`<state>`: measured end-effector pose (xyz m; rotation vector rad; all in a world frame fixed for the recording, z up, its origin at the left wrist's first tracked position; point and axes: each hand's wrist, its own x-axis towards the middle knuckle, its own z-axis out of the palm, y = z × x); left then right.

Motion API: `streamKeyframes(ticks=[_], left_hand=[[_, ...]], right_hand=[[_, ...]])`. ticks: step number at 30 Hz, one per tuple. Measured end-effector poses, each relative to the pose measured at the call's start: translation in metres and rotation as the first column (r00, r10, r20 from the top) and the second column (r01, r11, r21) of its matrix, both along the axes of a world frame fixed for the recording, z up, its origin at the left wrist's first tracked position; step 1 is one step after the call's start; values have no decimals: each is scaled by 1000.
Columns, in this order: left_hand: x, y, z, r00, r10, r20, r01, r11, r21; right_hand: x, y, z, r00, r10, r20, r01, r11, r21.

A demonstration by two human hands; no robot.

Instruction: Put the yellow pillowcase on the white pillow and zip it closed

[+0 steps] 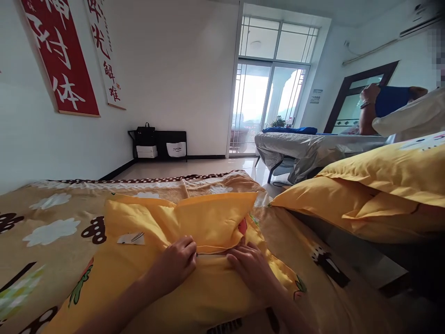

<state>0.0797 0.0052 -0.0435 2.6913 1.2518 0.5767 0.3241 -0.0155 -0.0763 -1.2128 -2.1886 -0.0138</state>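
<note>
A yellow pillowcase [215, 218] with carrot prints lies in front of me on a tan patterned blanket [52, 232]. It looks filled, and its far flap stands up in folds. My left hand [181, 257] is closed on the near edge of the opening, fingers curled around the fabric. My right hand [248, 262] pinches the same edge on the right side, its fingertips partly hidden in the folds. Between the two hands the opening shows as a narrow dark slit with a pale strip.
Yellow pillows [375, 185] are stacked at the right. Behind them a person's hand [371, 93] holds up blue cloth [392, 99] beside a plastic-covered table [292, 146]. A black bench [160, 139] with bags stands by the far wall, left of a glass door [267, 102].
</note>
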Motion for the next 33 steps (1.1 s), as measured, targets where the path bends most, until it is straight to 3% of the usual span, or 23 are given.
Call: streamKeyframes(ticks=[7,12,16,23,28,33], left_hand=[[1,-12,12,992,34,121,-22,995,-96],[-3,-17,18,967,12,255,23,990,-137],[-7,-16,16,935,73,348,-7,982,-188],[-6,-12,18,947,137,291,-78,975,-208],[-6,-13,20,939,114,326,-43,975,-217],[-8,-16,21,915,101,391,2,967,-253]], right_hand=[[9,19,13,987,-159,-20,160,984,83],[9,21,13,995,-77,-57,84,989,125],[10,17,15,997,17,-77,-5,989,146],[10,12,19,987,130,-89,-109,971,214],[-4,8,21,967,212,-138,-190,969,156],[-23,17,5,963,72,-260,-45,993,109]])
